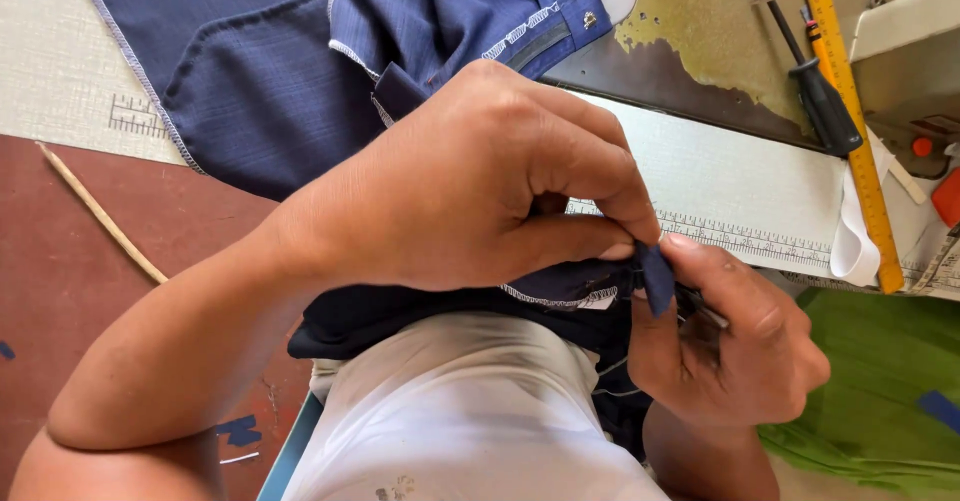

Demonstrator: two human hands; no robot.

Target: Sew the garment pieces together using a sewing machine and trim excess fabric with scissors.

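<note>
The left hand [470,181] is curled over, thumb and forefinger pressed together on a small navy fabric tab [657,276] that sticks up from the edge of the navy garment [300,71]. The right hand [730,346] comes up from below, its thumb laid against the same tab and its fingers closed around a slim metal tool [705,311]; most of the tool is hidden, so its kind cannot be told. Both hands work over the person's lap, just off the near edge of the surface [720,176], and the rest of the garment runs from the lap up across the surface toward its far left corner.

The cloth looks like a light woven suiting: soft and limp, so it will fold wherever it is not held. The tab is small and would probably slip from a loose pinch, so a fingertip hold close to its base, near the white overlock stitching [560,296], seems the surest place. The stitched edges look firmer than the open cloth.

Toward the right edge of the surface lie a yellow ruler [855,121], a black-handled screwdriver [822,101] and a strip of white fabric [855,236]. Green cloth [880,381] sits low on the right. A thin wooden stick [100,211] lies near the left edge.
</note>
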